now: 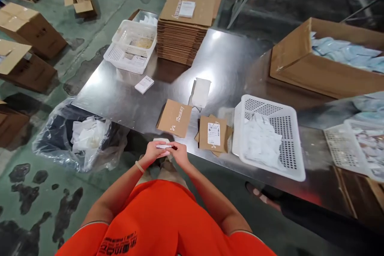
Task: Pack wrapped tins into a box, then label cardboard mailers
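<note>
In front of my body, at the table's near edge, my left hand (pixel 152 153) and my right hand (pixel 179 154) close their fingertips on a small flat white piece (pixel 163 146). What kind of piece it is, I cannot make out. Just beyond the hands lies a brown cardboard mailer (pixel 176 118) with white "beauty" lettering. Right of it sits a small pile of brown mailers, the top one bearing a white label (pixel 214 134). A stack of white slips (pixel 201 93) lies farther back, and a smaller stack of printed cards (pixel 144 84) is to its left.
On the metal table (pixel 228 60) stand a tall stack of flat cartons (pixel 181 40), white baskets (pixel 132 66) and a basket of white packets (pixel 297 156). A large carton (pixel 288 56) holds bluish packets. A lined bin (pixel 117 156) is at left. Another person's foot (pixel 259 194) shows below.
</note>
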Demonstrator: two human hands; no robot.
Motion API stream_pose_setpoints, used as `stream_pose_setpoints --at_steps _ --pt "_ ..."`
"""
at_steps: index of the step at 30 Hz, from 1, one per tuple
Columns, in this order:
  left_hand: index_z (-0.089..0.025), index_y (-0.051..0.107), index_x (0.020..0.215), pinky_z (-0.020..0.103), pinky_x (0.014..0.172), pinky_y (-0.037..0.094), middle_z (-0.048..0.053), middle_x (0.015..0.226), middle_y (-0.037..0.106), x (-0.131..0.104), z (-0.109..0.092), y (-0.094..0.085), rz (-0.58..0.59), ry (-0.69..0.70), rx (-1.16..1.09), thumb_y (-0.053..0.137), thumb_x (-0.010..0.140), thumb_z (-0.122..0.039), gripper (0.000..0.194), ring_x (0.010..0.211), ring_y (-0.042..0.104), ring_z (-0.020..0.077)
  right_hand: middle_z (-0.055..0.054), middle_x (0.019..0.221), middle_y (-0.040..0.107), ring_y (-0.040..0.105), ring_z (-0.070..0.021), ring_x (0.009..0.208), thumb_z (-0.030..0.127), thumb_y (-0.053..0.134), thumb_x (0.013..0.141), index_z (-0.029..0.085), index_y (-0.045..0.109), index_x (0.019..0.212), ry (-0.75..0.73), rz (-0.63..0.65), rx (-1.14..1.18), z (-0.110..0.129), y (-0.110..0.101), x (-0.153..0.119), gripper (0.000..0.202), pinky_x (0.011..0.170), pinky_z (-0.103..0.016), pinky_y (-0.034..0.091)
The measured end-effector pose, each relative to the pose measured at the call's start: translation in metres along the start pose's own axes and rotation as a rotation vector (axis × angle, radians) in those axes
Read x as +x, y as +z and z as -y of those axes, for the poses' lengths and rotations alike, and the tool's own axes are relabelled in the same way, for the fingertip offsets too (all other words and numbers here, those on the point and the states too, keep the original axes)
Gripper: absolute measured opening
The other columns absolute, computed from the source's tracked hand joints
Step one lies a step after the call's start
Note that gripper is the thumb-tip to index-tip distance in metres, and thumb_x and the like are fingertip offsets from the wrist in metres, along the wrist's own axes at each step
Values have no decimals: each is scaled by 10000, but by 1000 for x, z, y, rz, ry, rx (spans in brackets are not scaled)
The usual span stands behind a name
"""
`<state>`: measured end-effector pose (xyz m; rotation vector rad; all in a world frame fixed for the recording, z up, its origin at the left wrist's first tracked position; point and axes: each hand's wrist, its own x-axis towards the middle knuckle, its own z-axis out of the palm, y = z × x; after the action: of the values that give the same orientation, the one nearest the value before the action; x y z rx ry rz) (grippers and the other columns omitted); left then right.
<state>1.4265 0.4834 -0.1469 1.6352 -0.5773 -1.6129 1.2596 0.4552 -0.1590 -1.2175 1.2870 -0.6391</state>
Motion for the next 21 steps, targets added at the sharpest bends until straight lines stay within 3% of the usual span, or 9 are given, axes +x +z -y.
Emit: stream_pose_setpoints --at_steps 3,6,8,13,17,19,21 --pt "-124 815 917 312 701 570 31 713 768 17 -1 8 -2 -20 38 946 482 -168 456 740 723 235 -42 767 736 660 -228 741 367 692 763 239 756 726 -81 -88 -79 -1 -8 3 147 700 -353 525" --pt "-112 812 824 338 770 603 54 727 791 25 4 12 94 -115 10 974 441 -171 420 800 752 265 -81 1037 752 685 -257 951 328 674 795 238 748 721 -170 -161 -164 6 -24 26 138 765 -363 544" --pt "-108 817 806 385 833 625 95 797 819 26 8 13 172 -170 -15 1000 411 -217 449 840 768 292 -97 1122 709 659 -264 1048 280 670 803 225 735 728 -210 -248 -252 16 -39 59 113 815 -366 545" --pt "-114 830 898 455 900 641 142 909 836 32 17 17 226 -268 -81 1032 386 -386 614 877 798 326 -107 1048 655 590 -245 1052 174 689 804 173 696 738 -145 -369 -452 38 -67 159 66 983 -390 485" --pt "-118 829 927 463 898 640 131 886 833 49 29 16 211 -318 -80 1023 405 -424 636 860 801 331 -129 1120 660 559 -259 1085 167 664 829 146 709 792 -59 -373 -570 38 -69 200 62 1008 -407 459" --pt "-116 827 892 462 894 629 119 855 829 50 41 9 190 -322 -56 1020 396 -447 627 854 792 336 -155 1216 646 543 -297 1147 188 653 847 136 736 928 -37 -387 -603 35 -67 202 126 1027 -452 444" --pt "-116 820 842 453 899 614 103 816 820 42 52 -3 169 -313 -23 1030 357 -437 619 854 778 332 -200 1412 564 497 -360 1273 223 661 860 137 696 1215 -32 -458 -656 32 -63 196 367 1058 -521 421"
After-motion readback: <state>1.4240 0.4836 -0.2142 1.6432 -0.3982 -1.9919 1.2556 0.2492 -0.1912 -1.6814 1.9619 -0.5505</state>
